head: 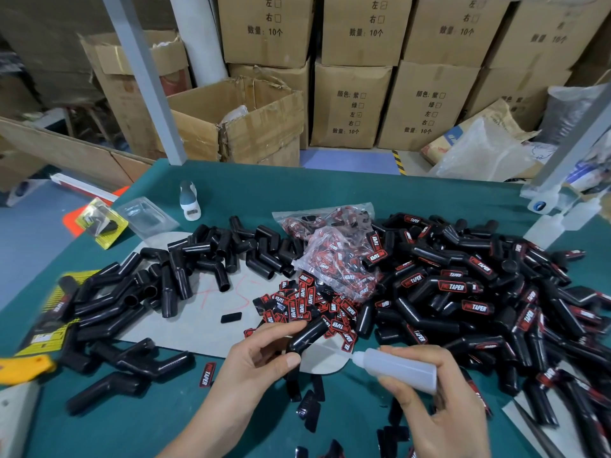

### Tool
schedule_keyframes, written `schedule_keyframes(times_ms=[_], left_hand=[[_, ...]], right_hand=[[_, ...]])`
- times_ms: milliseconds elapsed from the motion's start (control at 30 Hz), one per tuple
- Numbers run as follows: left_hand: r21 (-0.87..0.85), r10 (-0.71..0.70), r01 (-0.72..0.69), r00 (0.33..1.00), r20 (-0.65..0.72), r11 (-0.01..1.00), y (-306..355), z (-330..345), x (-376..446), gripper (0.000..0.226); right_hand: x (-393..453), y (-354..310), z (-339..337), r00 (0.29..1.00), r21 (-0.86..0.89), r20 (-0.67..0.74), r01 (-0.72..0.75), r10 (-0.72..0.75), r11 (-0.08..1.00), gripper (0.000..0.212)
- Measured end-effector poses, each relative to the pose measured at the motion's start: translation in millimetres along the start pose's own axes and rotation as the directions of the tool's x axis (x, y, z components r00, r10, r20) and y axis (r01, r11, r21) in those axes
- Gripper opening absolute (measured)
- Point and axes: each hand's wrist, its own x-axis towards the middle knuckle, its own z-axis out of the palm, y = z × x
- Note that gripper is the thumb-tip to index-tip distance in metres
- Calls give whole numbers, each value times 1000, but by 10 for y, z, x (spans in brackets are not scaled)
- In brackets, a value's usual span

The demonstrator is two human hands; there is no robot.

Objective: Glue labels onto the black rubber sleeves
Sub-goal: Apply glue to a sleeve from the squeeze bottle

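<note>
On the green counter (330, 190), near its front edge, the left hand (261, 352) grips a bare black sleeve (305, 333) between thumb and curled fingers, its bent end angled up toward the loose labels (307, 305). The right hand (426, 388) is wrapped round a translucent glue bottle (396, 366), nozzle pointing left, close to the sleeve but not touching it. Both hands work over the lower edge of a grey card (211, 292) that lies flat under the middle of the spread. Left of the card's centre lies a heap of plain sleeves (185, 266); to the right a larger heap of labelled sleeves (463, 292) reaches nearly to the counter's right edge. Between the two heaps sit clear bags (334, 246) of red-and-black labels, with the loose ones spilling toward the hands. One label (207, 375) lies alone on green just left of the left wrist, and a few dark pieces lie scattered between the forearms. Open green shows mainly along the far edge — where a small white bottle (189, 201) and a clear blister shell (147, 214) stand apart from the heaps — and at the near left corner. A yellow tool (26, 366) pokes in at the left edge. Cartons (350, 104) are stacked behind the counter.
</note>
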Motion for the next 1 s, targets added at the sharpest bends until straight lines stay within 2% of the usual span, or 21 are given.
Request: schedule_keyframes(times_ms=[367,500,1000], left_hand=[[-7,15,-15,1000,-6,1000,5,3,-7,45],[-5,12,-12,1000,1,1000,21,8,-10,45],[4,10,-10,1000,-21,1000,46,14,-18,45]], right_hand=[[4,19,-1,1000,17,-9,5,-5,1000,27],[-7,34,-1,1000,-12,8,16,-16,1000,35],[17,15,15,1000,18,-8,-2,2,1000,30]])
